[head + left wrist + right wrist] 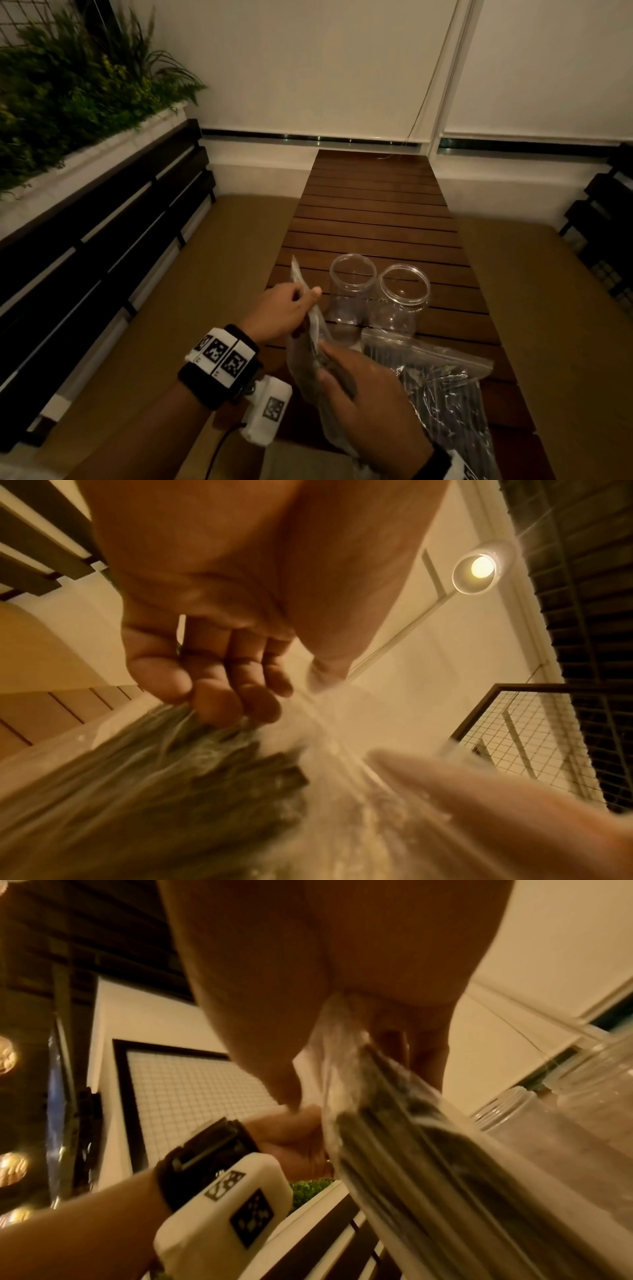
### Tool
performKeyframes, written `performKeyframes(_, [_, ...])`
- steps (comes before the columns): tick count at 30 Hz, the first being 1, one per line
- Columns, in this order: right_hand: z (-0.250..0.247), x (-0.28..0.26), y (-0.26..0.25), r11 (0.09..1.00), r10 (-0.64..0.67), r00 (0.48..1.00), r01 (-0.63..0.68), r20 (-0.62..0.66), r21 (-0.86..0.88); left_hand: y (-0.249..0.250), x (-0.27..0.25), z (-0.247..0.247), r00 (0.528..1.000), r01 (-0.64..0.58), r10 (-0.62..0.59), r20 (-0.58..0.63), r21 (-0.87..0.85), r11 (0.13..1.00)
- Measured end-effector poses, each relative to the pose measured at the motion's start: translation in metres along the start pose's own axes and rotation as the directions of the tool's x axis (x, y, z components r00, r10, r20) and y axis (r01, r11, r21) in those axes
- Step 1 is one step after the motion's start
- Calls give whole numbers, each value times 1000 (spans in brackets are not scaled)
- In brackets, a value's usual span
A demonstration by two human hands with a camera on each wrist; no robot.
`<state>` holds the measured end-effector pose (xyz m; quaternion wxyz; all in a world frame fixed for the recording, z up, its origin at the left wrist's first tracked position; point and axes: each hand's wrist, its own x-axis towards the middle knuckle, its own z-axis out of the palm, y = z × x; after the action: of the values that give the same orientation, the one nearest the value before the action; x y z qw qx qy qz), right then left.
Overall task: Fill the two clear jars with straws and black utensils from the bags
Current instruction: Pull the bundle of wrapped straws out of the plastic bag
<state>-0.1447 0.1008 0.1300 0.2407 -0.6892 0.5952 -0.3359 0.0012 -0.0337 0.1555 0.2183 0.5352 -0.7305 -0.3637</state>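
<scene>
Two clear jars (352,287) (403,297) stand open and empty side by side on the slatted wooden table (376,212). In front of them I hold a clear bag of dark utensils (313,359) upright. My left hand (291,308) pinches its top edge; in the left wrist view the fingers (219,693) curl onto the plastic (171,791). My right hand (363,394) grips the bag's middle, and the bag (394,1137) runs out from that palm in the right wrist view. A second clear bag of black straws (442,387) lies on the table to the right.
A tan cushioned bench (212,291) flanks the table on the left, with a dark slatted backrest (102,222) and a planter of greenery (68,85) above it. More tan cushion (548,291) lies to the right. White blinds (308,68) close off the far end.
</scene>
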Motion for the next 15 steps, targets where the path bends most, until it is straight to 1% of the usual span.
performKeyframes(1, [-4,0,-2,999,25,998,-26,55,27,-1,0,-1,999,20,-19,30,-16,1000])
performKeyframes(3, [-15,3,-6,984,48,989,-71,140,163,0,-3,-4,996,43,-36,78,-95,995])
performKeyframes(5, [-25,10,-6,956,52,983,-101,178,276,1,-8,-7,992,52,-31,124,-171,984])
performKeyframes(6, [-28,15,-4,954,58,981,-110,187,280,1,-11,-8,989,53,-25,145,-193,980])
performKeyframes(9, [-27,33,0,976,98,978,-131,187,172,3,-16,-7,988,43,-9,155,-219,975])
performKeyframes(12, [-22,48,-4,972,157,976,-179,149,152,3,-15,-3,993,26,3,119,-242,970])
performKeyframes(15, [-20,57,-9,977,184,969,-199,163,82,0,-12,2,998,-1,14,62,-210,978])
